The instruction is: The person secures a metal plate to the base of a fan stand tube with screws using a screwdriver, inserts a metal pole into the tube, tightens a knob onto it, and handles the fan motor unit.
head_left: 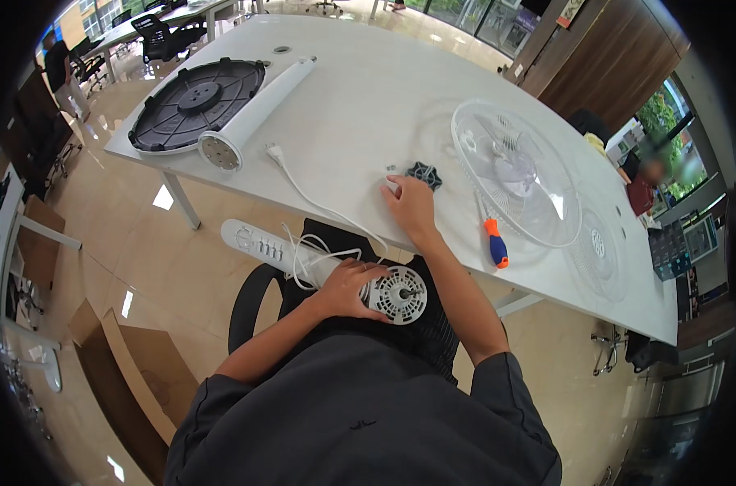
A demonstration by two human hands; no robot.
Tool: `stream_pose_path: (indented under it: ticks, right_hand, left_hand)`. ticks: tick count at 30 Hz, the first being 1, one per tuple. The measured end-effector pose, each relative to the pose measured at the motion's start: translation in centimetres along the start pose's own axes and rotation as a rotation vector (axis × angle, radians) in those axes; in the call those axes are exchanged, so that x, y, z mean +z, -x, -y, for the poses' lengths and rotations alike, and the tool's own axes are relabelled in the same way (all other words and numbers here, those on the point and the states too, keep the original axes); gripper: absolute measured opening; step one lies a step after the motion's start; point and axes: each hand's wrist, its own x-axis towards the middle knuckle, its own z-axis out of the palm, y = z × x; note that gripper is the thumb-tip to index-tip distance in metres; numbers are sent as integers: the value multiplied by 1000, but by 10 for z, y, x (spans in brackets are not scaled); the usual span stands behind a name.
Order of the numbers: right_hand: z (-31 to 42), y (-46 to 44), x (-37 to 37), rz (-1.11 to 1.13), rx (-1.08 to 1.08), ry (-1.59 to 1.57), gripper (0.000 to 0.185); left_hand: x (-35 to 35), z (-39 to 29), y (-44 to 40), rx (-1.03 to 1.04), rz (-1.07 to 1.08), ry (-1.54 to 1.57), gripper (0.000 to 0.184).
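Observation:
My left hand (347, 290) is wrapped round the white fan motor housing (400, 296), whose slotted front and metal shaft face up from my lap. The control panel column (258, 243) of the fan extends left from it, with a white power cord (303, 190) looped around and running onto the table. My right hand (412, 206) rests at the table's near edge, thumb and forefinger slightly apart. Just beyond its fingertips lie tiny pieces (390, 168), too small to name. A dark lobed knob (424, 175) sits beside that hand.
On the white table (352, 97) are a round black base (198, 101), a white pole (262, 109), a fan grille with clear blades (514, 166), another grille (599, 247) and a blue-orange screwdriver (497, 245). A cardboard box (133, 381) stands at left. Another person (643, 186) sits at right.

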Motion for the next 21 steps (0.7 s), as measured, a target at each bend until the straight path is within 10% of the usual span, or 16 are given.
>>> stream_pose_path:
  ticks: [21]
  right_hand:
    - [8, 170, -117, 159, 451, -744, 15]
  left_hand:
    - [6, -22, -10, -69, 227, -84, 102]
